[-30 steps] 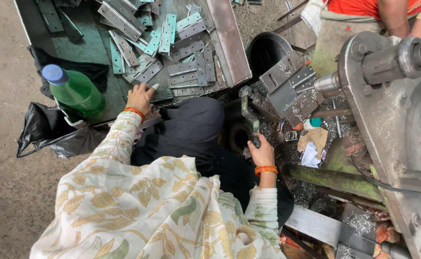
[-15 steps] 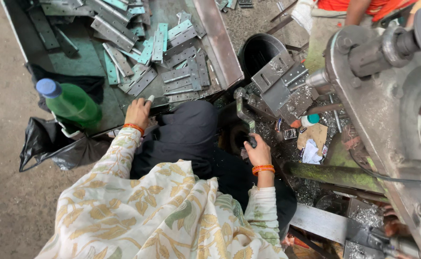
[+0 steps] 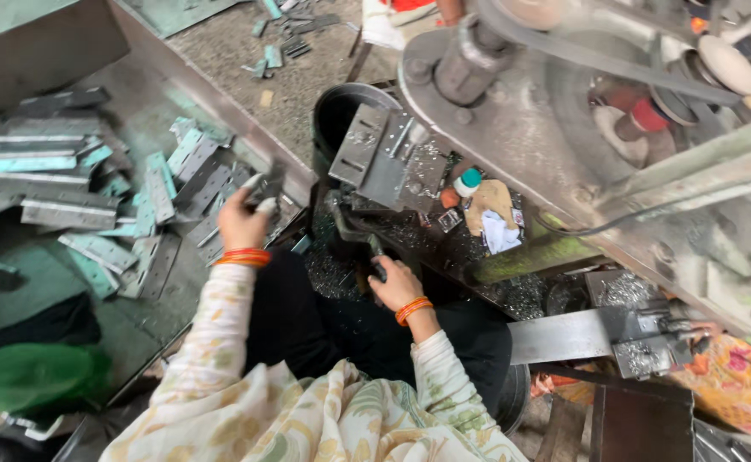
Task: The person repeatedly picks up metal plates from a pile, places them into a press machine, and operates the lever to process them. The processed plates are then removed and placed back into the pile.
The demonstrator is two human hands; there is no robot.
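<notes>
Two hands show, each with orange bangles at the wrist. The left hand [image 3: 243,218] grips one flat metal plate [image 3: 266,186]; the right hand [image 3: 397,287] closes on one dark lever [image 3: 360,239]. Left of the left-hand grip lies a heap of metal plates [image 3: 93,188], well over a dozen, too overlapped for an exact count. Above the right-hand grip stands one black bucket [image 3: 334,111], and up to its right one small bottle with a teal cap [image 3: 466,181]. Low and left of both grips lies one green bottle [image 3: 33,376], blurred.

Left hand [image 3: 240,221] lifting a metal plate [image 3: 266,185] from the pile [image 3: 93,205], right hand [image 3: 395,285] clasping a lever [image 3: 360,238]
</notes>
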